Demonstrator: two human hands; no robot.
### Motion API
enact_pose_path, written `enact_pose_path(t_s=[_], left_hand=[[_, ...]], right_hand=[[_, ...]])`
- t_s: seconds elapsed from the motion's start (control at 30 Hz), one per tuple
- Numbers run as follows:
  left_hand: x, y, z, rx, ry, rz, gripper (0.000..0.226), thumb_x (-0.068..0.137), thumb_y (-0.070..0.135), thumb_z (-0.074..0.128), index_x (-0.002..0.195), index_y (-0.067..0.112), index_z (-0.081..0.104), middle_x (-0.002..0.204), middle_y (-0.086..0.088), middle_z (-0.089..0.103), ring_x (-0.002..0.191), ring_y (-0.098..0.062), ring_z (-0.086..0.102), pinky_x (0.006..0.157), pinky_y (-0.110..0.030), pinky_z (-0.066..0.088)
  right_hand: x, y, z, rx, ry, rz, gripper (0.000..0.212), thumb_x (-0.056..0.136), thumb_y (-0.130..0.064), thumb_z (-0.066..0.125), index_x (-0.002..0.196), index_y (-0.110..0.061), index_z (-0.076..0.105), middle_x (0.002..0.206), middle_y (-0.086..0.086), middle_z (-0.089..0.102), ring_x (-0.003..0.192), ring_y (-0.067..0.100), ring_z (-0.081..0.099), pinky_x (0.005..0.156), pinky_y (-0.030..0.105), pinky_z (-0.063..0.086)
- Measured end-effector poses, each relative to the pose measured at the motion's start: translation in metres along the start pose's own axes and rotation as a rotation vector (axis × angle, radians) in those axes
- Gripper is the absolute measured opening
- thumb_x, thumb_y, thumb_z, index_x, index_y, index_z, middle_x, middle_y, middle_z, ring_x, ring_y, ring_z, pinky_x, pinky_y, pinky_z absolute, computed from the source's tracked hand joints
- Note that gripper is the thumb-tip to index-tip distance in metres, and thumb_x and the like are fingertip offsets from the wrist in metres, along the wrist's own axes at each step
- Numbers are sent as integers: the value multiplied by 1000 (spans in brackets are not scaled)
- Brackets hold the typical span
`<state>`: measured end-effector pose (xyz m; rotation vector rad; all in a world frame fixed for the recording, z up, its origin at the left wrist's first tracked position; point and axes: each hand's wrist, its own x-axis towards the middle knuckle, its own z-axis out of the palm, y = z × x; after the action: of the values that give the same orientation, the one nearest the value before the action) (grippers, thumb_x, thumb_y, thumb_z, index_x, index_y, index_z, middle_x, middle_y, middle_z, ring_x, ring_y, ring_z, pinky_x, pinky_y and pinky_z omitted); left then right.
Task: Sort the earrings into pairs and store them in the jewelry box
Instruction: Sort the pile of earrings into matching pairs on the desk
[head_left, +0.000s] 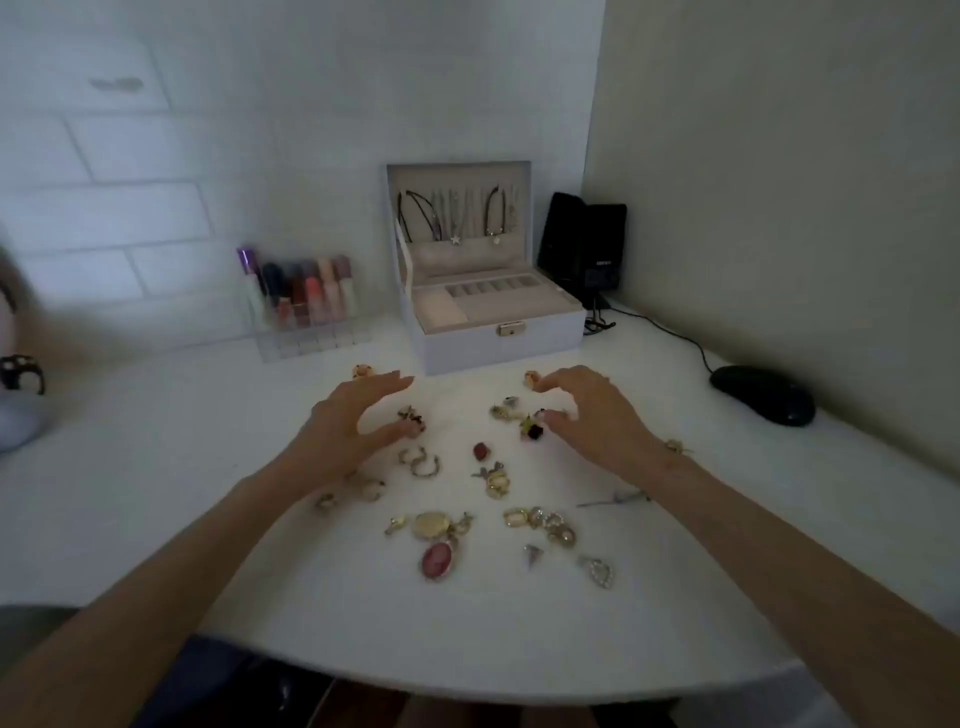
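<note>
Loosely spread hands over scattered earrings

Leftmost, a clear organizer (306, 312) holds upright bottles. The left hand (358, 426) hovers released, fingers straight, thumb just beside a dark earring (412, 415). The earrings (540, 522) lie loose on the white table (156, 467), between and nearer than both hands. A pink oval drop (436, 558) has its long axis running roughly toward the person, and a thin silver pin (613, 500) lies nearly crosswise. Behind them the box (498, 338) stands open, latch toward the person and lid upright, with necklaces (457, 218) hanging inside the lid. The right hand (592, 415) arches over the pieces, fingers loosely bent and grasping nothing. A black speaker (582, 244) bears a label too blurred to read. A mouse (763, 395) sits far right.
</note>
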<state>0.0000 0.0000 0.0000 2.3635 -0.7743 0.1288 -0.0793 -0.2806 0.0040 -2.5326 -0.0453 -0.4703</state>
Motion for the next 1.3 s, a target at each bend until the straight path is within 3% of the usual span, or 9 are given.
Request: enact_pose_path(t_s=[0.13, 0.33, 0.57, 0.77, 0.9, 1.0, 1.1, 1.2, 1.3], left_hand=[[8, -20, -7, 147, 175, -166, 85, 76, 60, 62, 145, 26, 24, 155, -3, 17, 144, -21, 10, 115, -42, 9], [28, -38, -12, -47, 71, -429, 87, 81, 60, 51, 147, 16, 17, 154, -10, 17, 142, -27, 14, 116, -47, 12], [35, -22, -9, -64, -105, -299, 76, 87, 65, 33, 146, 19, 21, 153, -1, 24, 142, -22, 18, 117, -45, -4], [26, -14, 0, -196, -181, -137, 71, 70, 82, 35, 128, 42, 45, 120, 30, 52, 124, -5, 44, 116, -42, 16], [23, 12, 12, -140, -300, -49, 43, 91, 52, 40, 132, 39, 42, 126, 24, 43, 117, 0, 41, 116, -42, 17], [20, 28, 17, -144, -378, 24, 41, 86, 58, 40, 124, 46, 47, 126, 25, 46, 116, 1, 44, 112, -35, 27], [18, 33, 16, -272, -317, 49, 32, 91, 50, 44, 116, 38, 60, 121, 20, 58, 111, 4, 52, 103, -29, 40], [17, 31, 3, -361, -236, 12, 54, 78, 67, 47, 123, 38, 54, 128, 20, 52, 116, 6, 47, 106, -28, 35], [11, 13, -16, -249, -408, -32, 84, 56, 80, 59, 130, 53, 33, 141, 24, 28, 129, 0, 29, 108, -27, 24]], right_hand=[[9, -2, 1, -78, -128, 86, 44, 94, -34, 51, 134, -20, 43, 141, 2, 39, 130, 21, 30, 97, 23, 26], [34, -2, 13, -34, -257, 214, 50, 98, -26, 42, 145, -15, 26, 151, 8, 22, 138, 26, 22, 112, 32, 19], [45, -9, 25, -8, -336, 268, 52, 99, -27, 41, 147, -19, 23, 156, 5, 13, 143, 21, 15, 118, 33, 14], [34, -21, 18, 131, -331, 238, 41, 100, -16, 39, 140, -11, 37, 147, 7, 36, 130, 19, 39, 103, 25, 37], [23, -32, 16, 138, -364, 151, 37, 99, -12, 39, 135, -13, 46, 142, 4, 43, 128, 17, 42, 97, 22, 37], [18, -35, 13, 118, -412, 51, 36, 96, -12, 45, 131, -19, 51, 134, 1, 53, 124, 14, 47, 94, 17, 36], [14, -28, 1, 173, -284, 45, 32, 92, -14, 55, 122, -22, 58, 126, -3, 59, 118, 10, 53, 87, 14, 39], [11, -10, -25, -96, -15, 149, 28, 90, -22, 57, 118, -27, 59, 119, 0, 60, 112, 17, 53, 90, 28, 42], [3, 12, -57, -506, -133, 332, 38, 92, -34, 53, 128, -28, 48, 129, 9, 45, 119, 27, 44, 95, 35, 38]])
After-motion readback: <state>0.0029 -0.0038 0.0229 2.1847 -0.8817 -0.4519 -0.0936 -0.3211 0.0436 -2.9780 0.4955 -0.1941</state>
